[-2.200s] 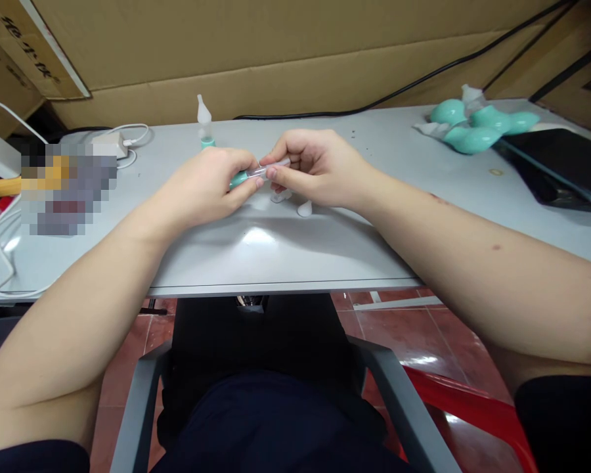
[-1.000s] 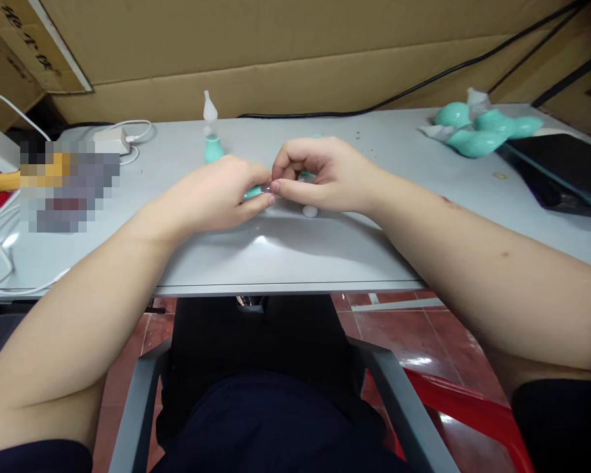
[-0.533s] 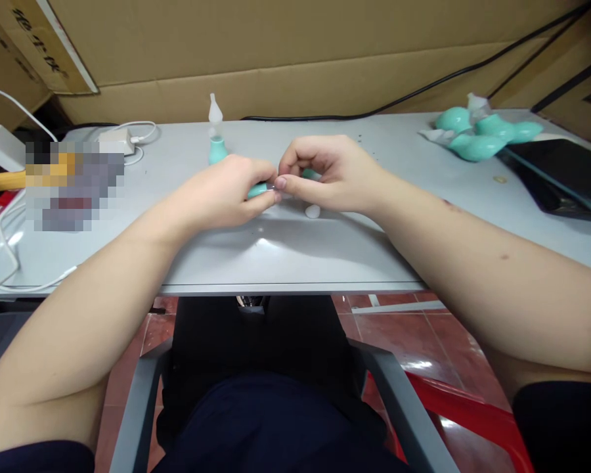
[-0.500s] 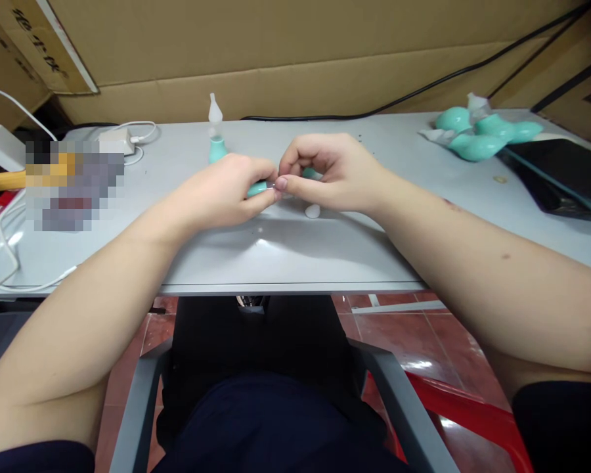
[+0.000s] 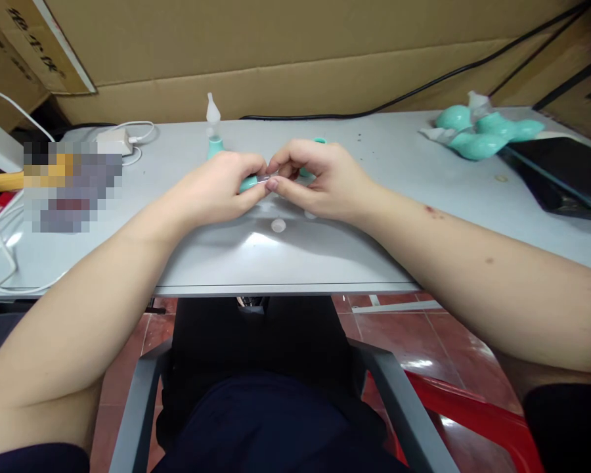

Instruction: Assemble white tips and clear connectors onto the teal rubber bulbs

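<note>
Fingers closed, my left hand grips a mint-green bulb with a clear plastic part at its end. Thumb and fingertips of my right hand pinch at that clear part, touching my left fingertips. Most of the piece is hidden by the fingers. A small white round cap lies on the table just below the hands. Another white piece peeks out under my right hand. Behind that hand a mint-green rim shows. Beyond my left hand stands a mint-green bulb aspirator with a clear, white-tipped nozzle.
Several mint-green bulbs with clear wrapping lie at the back right, beside a dark phone-like slab. A white charger and white cables are on the left. A black cable runs along the cardboard wall at the back.
Both hands have shifted slightly left, still together on the piece. The white cap below them has come into view, and the white piece by my right hand is now more covered.
</note>
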A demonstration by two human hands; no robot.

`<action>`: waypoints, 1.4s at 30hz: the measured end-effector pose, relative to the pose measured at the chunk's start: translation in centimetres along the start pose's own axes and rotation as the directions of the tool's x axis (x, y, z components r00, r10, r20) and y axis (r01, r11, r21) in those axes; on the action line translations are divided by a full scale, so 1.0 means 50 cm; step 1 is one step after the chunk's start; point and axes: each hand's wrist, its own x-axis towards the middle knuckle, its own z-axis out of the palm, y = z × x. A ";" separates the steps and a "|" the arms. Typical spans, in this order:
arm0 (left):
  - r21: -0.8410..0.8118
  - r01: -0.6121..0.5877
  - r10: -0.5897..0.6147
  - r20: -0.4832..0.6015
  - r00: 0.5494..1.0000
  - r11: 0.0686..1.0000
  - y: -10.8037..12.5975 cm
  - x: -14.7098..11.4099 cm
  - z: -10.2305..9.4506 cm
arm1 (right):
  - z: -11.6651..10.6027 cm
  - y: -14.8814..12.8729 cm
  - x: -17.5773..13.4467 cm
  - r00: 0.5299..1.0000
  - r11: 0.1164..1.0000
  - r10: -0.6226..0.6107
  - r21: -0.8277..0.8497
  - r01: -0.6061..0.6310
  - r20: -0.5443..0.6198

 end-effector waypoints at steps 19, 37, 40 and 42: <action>-0.023 0.005 -0.005 -0.011 1.000 1.000 -0.013 -0.001 -0.005 | -0.022 -0.062 0.005 0.950 0.866 0.269 -0.471 -0.166 0.160; -0.094 0.037 -0.041 -0.035 0.999 0.995 -0.010 0.002 -0.009 | -0.053 -0.097 0.025 0.830 0.837 0.371 -0.536 -0.105 0.416; -0.117 0.049 -0.053 -0.037 0.998 0.992 -0.005 0.003 -0.009 | -0.059 -0.091 0.025 0.812 0.842 0.391 -0.525 -0.126 0.432; -0.128 0.055 -0.060 -0.036 0.998 0.990 -0.003 0.002 -0.009 | -0.065 -0.089 0.025 0.803 0.843 0.401 -0.521 -0.135 0.441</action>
